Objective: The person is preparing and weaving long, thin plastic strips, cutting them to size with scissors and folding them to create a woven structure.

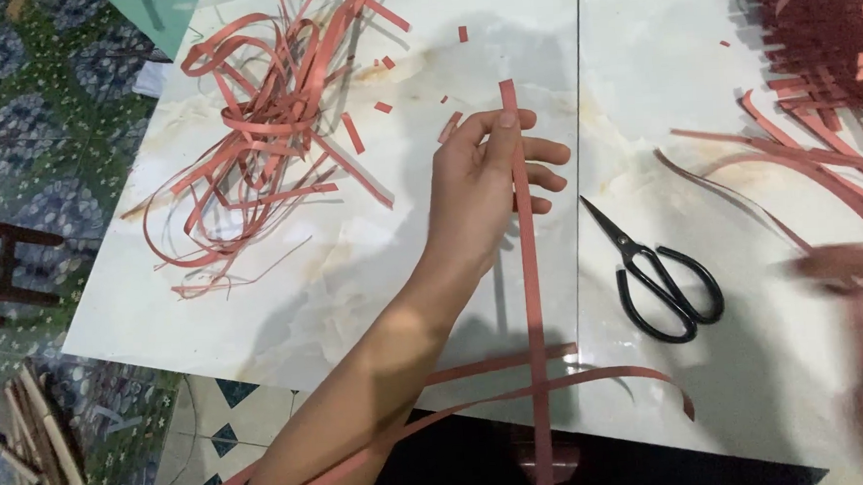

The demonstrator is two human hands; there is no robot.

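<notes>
Underfoot, a patterned green-and-blue floral tiled floor (49, 152). At the left edge, a dark brown wooden stool (1, 266); below it, a bundle of pale wooden sticks (33, 439) lying flat. Across the middle, a glossy white marble-patterned slab work surface (355, 265), two panels butted together, lit softly from above.

The left hand (482, 177) reaches forward above the table's near edge (360, 381), forearm stretched out, palm turned right, fingers curled and thumb pressed closed near the top. The right hand (855, 272) is a blur at the table's right side, its grip unreadable.
</notes>
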